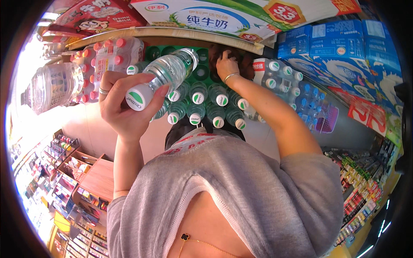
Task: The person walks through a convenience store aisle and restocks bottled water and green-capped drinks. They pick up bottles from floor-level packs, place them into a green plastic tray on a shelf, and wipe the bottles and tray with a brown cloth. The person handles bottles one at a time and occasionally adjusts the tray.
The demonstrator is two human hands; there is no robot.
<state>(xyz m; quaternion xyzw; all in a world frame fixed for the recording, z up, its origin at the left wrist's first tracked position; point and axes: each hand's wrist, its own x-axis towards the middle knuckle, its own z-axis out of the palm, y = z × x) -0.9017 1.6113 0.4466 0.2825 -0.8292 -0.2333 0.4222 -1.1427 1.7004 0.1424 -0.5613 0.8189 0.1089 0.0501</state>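
My left hand [124, 105] is wrapped around a clear water bottle [170, 71], held tilted with its white and green cap toward me. Reaching forward, my right hand [227, 66] has its fingers bent over dark brown rounded things [243, 60] in shadow. What those fingers grip, if anything, I cannot make out. Between my arms, several upright water bottles [198, 92] with the same caps stand in rows. Behind them shows a green crate-like holder [165, 50] with round hollows, partly covered by the raised bottle.
Red-capped bottle packs [118, 56] and a large clear jug [53, 86] stand at the left. A white-capped bottle pack [277, 77] and a purple basket [329, 119] are at the right. A shelf edge [172, 32] with milk cartons [206, 17] lies ahead; blue cartons [335, 43] are stacked right.
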